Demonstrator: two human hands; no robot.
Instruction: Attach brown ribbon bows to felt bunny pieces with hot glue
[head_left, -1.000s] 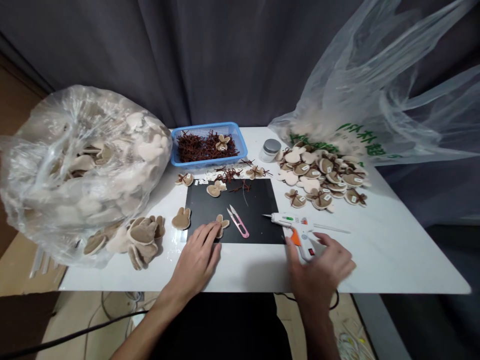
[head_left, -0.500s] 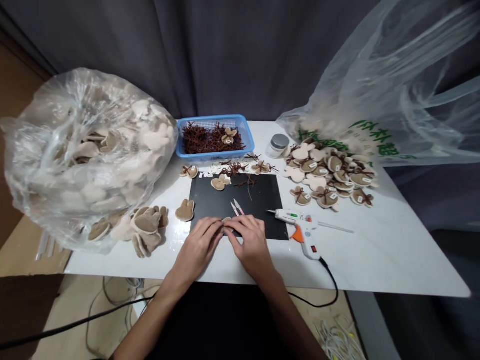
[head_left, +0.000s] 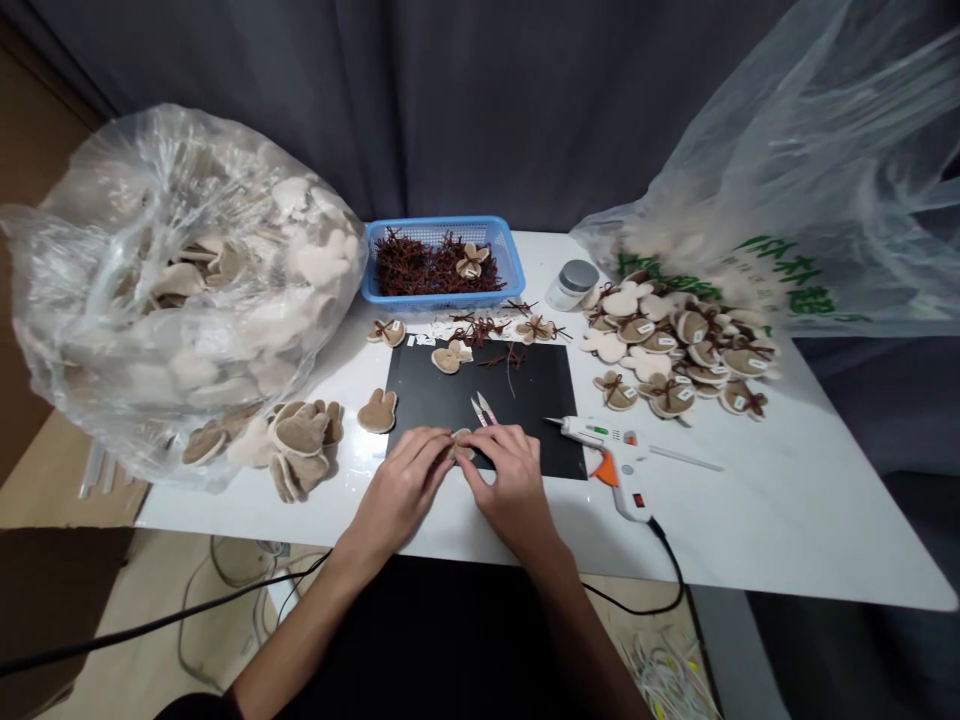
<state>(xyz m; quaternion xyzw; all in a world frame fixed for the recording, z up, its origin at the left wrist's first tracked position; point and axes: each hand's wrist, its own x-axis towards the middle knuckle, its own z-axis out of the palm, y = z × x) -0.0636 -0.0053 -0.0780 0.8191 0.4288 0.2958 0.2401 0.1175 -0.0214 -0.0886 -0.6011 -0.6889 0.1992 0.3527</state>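
Note:
Low over the front of the black mat (head_left: 540, 390), a small brown fabric piece (head_left: 461, 446) is pinched between my two hands, mostly hidden by fingers. My left hand (head_left: 406, 482) grips its left side, and my right hand (head_left: 506, 478) holds the right side with thumb and fingertips. Just beyond my right fingers lie thread snips (head_left: 484, 410) with pink handles. Left of the mat's middle rests a rabbit-shaped brown piece (head_left: 377, 411); farther back is another one (head_left: 450, 357) with a white label. Brown bows (head_left: 480, 328) and white labels (head_left: 421, 340) are scattered along the mat's back edge.
A white glue gun (head_left: 611, 455) with an orange trigger lies at right, its cord over the table edge. Behind stand a blue basket (head_left: 439, 303) of brown bows and a grey-lidded jar (head_left: 574, 283). Bagged fabric pieces (head_left: 187, 300) are left; finished bow-tied rabbits (head_left: 675, 350) pile at right.
The camera view has shifted slightly, so the table things appear farther right. Both hands stay together at the mat's front, and slightly more of the brown piece shows between the fingers.

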